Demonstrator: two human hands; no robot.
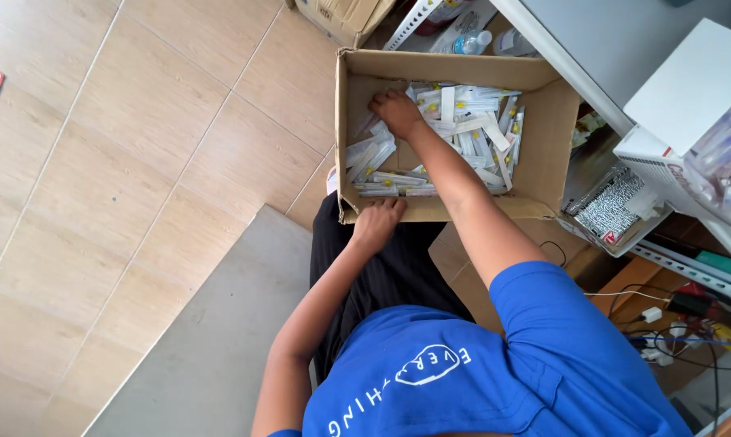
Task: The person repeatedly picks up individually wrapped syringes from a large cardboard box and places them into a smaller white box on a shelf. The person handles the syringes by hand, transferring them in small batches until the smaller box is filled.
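An open cardboard box point(551, 121) sits on the floor in front of my knees. It holds several long, clear and white sealed packets point(470, 121) with small yellow parts inside. My right hand point(396, 112) reaches into the box's far left corner, fingers curled down onto the packets there. My left hand point(375, 222) grips the box's near wall at its left end, fingers over the rim. I wear a blue shirt and dark trousers.
Beige floor tiles point(139, 121) lie to the left, and a grey slab point(211, 340) is beside my left arm. On the right a grey table edge point(559, 57), white boxes point(689, 89), a metal shelf rail point(689, 271) and cables crowd in. Another carton point(341, 16) and a water bottle point(470, 42) lie beyond the box.
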